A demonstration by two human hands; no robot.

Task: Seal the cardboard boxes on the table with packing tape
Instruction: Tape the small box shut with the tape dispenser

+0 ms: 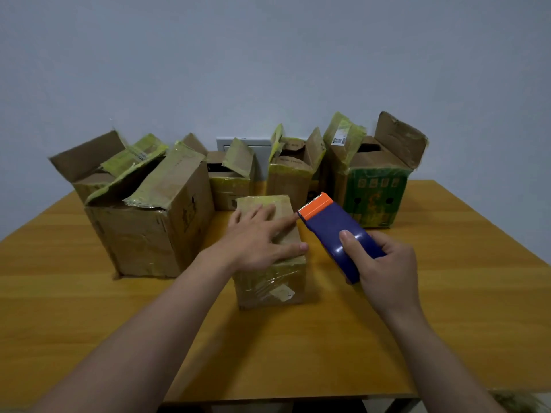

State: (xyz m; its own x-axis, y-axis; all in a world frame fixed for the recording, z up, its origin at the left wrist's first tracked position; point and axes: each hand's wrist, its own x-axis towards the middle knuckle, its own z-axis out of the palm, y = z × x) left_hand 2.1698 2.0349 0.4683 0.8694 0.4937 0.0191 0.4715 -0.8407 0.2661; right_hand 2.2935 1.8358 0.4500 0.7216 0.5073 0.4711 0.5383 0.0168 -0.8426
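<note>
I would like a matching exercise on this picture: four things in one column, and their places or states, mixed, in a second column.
1. tape dispenser
2. small box
3. green box
4. large box

a. back right, flaps up
b. under the left hand, top closed
c. gripped by the right hand
d. left side, flaps open

Pairs: 1-c; 2-b; 3-a; 4-d
</note>
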